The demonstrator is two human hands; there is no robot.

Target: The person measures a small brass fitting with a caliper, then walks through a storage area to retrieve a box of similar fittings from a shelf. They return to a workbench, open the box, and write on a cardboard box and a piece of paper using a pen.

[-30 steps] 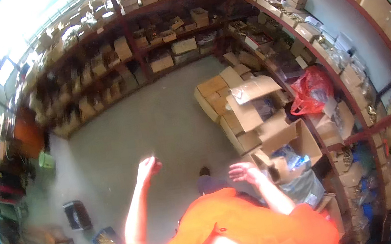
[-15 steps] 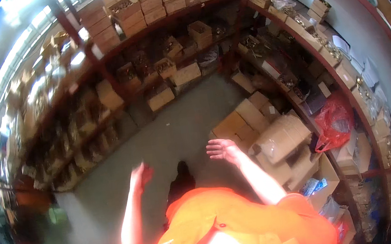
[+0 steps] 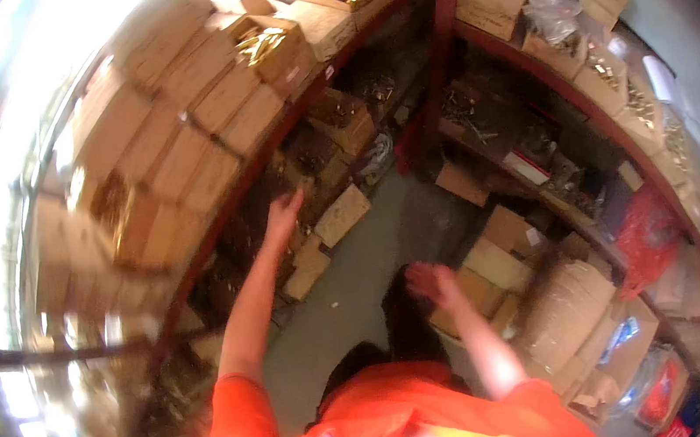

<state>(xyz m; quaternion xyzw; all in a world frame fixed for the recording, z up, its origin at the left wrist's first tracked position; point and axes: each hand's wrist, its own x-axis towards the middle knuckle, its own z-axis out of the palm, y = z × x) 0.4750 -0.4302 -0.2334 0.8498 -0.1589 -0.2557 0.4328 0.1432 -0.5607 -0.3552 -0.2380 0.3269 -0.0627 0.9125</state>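
Right now, the person in the orange top (image 3: 392,403) stands between the shelves with both arms reaching forward and the hands well apart. From where I stand, the left hand (image 3: 282,215) is the farther out, a finger stretched ahead; it looks bare, but blur hides how far the other fingers curl, so I can't tell whether it is loose or closed. Just to the right of it sits a pale carton (image 3: 343,216) on the low shelf, with a second carton (image 3: 307,270) below the hand; whether the fingers touch anything there, I can't say. Beyond the fingertips, up and to the right, is an open box (image 3: 340,120), and higher up another open box (image 3: 287,63) holds brass-coloured pieces. Stacked boxes (image 3: 182,148) fill the upper shelf to the left of that hand. The right hand (image 3: 434,285) hangs nearer the body, wide, fingers spread and bare, over the dark trousers (image 3: 408,326). Just to its right lie flat boxes (image 3: 498,266) on the floor, then a taped carton (image 3: 568,314) and an open carton (image 3: 640,357) with a blue packet (image 3: 621,339) in it. Farther right of that hand hangs a red plastic bag (image 3: 649,241).
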